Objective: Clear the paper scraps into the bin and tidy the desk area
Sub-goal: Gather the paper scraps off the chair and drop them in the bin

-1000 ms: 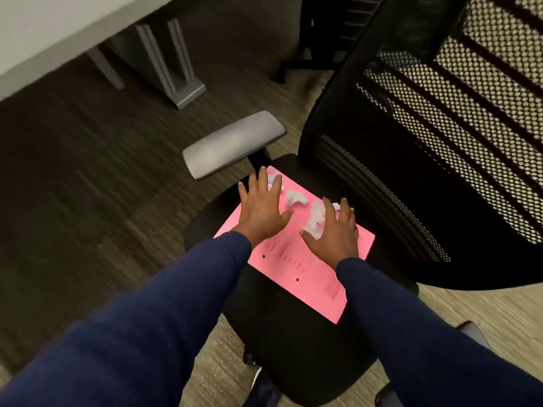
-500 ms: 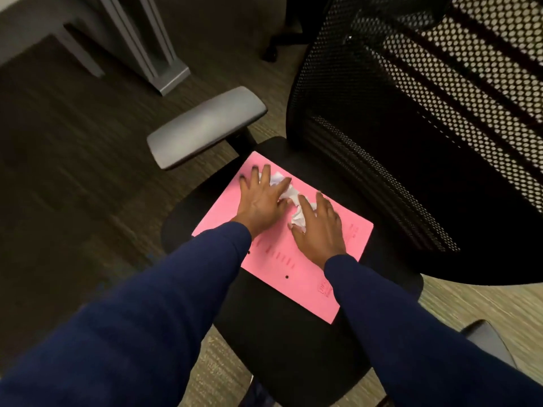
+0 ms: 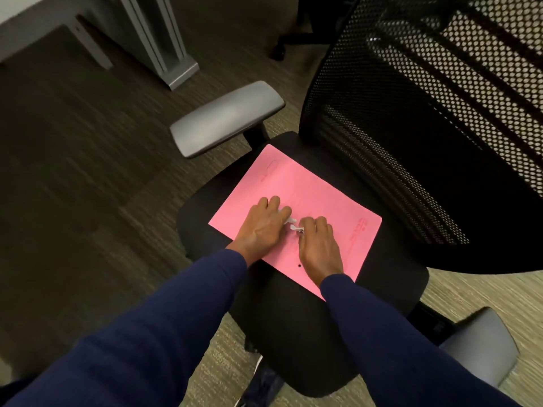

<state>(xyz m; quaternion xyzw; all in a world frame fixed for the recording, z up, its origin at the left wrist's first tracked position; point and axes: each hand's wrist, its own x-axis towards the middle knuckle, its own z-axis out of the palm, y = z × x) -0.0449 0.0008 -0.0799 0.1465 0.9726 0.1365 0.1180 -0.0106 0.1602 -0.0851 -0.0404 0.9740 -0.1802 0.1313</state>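
Note:
A pink sheet of paper (image 3: 311, 186) lies on the black seat (image 3: 293, 333) of an office chair. White paper scraps (image 3: 291, 221) are bunched on the sheet between my two hands; only a small part of them shows. My left hand (image 3: 261, 227) curls over the scraps from the left, fingers bent around them. From the right, my right hand (image 3: 320, 245) closes on the same bunch. No bin is in view.
The chair's black mesh backrest (image 3: 426, 127) rises to the right of the seat. Grey armrests stand at the far left (image 3: 226, 118) and the near right (image 3: 482, 348). A grey desk leg (image 3: 164, 45) stands on the dark carpet at upper left.
Both hands went from flat and spread over scattered scraps to curled together. They have drawn the scraps into one bunch and slid it toward me along the pink sheet.

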